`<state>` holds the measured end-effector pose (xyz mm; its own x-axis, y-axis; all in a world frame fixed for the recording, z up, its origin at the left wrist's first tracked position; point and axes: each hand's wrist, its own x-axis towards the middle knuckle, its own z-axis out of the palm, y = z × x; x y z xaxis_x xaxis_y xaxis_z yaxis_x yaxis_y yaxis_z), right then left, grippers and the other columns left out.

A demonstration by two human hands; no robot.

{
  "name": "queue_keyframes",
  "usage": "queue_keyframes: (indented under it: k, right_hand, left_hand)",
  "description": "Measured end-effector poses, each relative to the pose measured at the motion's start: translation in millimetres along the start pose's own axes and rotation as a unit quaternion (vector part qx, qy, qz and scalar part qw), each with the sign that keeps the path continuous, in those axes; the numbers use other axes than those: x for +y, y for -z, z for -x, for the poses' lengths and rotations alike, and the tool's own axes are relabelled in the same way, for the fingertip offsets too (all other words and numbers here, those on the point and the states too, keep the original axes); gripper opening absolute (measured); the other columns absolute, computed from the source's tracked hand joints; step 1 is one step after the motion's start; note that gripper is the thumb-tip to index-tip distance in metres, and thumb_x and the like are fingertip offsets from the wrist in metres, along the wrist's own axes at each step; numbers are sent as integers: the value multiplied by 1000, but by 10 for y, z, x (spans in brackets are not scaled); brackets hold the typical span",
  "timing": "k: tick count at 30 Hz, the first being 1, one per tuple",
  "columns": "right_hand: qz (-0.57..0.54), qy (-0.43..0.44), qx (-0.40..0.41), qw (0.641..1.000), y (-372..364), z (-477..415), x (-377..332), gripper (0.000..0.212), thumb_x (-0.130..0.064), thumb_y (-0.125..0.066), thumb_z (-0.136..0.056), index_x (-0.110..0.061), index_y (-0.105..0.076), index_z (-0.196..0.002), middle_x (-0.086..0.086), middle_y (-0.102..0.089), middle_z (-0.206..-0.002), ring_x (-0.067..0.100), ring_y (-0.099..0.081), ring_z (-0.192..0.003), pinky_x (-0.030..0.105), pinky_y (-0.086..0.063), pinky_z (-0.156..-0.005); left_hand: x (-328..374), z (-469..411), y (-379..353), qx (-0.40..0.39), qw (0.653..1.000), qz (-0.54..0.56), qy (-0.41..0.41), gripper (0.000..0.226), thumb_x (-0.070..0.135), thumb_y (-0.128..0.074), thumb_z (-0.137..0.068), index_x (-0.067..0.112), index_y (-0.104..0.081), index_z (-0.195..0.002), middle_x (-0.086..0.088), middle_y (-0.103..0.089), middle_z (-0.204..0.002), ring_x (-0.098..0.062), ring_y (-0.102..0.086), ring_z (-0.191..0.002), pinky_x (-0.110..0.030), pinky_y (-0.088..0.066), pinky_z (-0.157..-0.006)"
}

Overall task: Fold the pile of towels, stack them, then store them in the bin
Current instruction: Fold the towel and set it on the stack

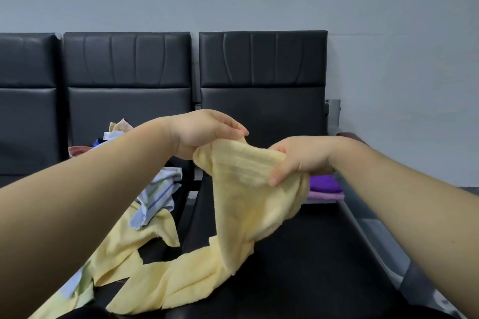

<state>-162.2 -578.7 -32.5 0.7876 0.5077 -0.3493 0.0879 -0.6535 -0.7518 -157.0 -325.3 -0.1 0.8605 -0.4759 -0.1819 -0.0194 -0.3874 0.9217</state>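
Note:
A pale yellow towel [241, 204] hangs crumpled above a black seat, its lower end trailing onto the seat toward me. My left hand [202, 132] pinches its upper edge at the left. My right hand [298, 158] grips the same edge at the right, thumb over the cloth. Behind my left forearm lies a heap of unfolded towels [158, 189], striped white-blue, red and beige among them. Folded purple towels [325, 188] are stacked at the far right of the seat, partly hidden by my right hand. No bin is in view.
A row of black padded chairs [261, 65] stands against a grey wall. A second yellow cloth [124, 248] spreads over the left seat's front. The black seat [318, 261] under the towel has bare room at the right. A metal armrest [363, 225] borders it.

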Motion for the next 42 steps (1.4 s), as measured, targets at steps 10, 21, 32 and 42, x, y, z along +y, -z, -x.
queue_keyframes:
  k: [10, 21, 32, 42]
  right_hand:
    - [18, 61, 165, 984, 95, 140, -170, 26, -12, -89, -78, -17, -69, -94, 1, -76, -89, 18, -74, -80, 32, -58, -65]
    - [-10, 23, 97, 995, 180, 301, -195, 22, -18, -80, -86, -10, -73, -106, 7, -79, -102, 24, -75, -93, 34, -60, -78]
    - [232, -18, 182, 955, 141, 302, -255, 19, -33, -84, -82, -19, -75, -92, 4, -76, -89, 18, -68, -68, 33, -54, -60]
    - [-111, 82, 53, 989, 146, 397, -162, 46, -6, -85, -81, -10, -68, -125, 12, -76, -119, 35, -73, -110, 47, -59, -89]
  left_hand:
    - [-65, 54, 46, 77, 951, -300, -8, 14, 29, -80, -87, 21, -69, -84, 11, -70, -74, -3, -66, -67, -19, -49, -60]
    - [159, 138, -5, 23, 964, -260, -42, 22, 26, -87, -79, 19, -67, -86, 2, -73, -81, -20, -72, -78, -37, -60, -71]
    - [429, 161, 43, 75, 952, -288, -69, 32, 32, -93, -71, 15, -75, -91, -9, -78, -92, -29, -76, -88, -52, -62, -84]
    - [253, 55, 70, -26, 983, 144, -108, 33, 12, -64, -94, 7, -64, -126, -14, -71, -121, -27, -71, -109, -42, -59, -84]
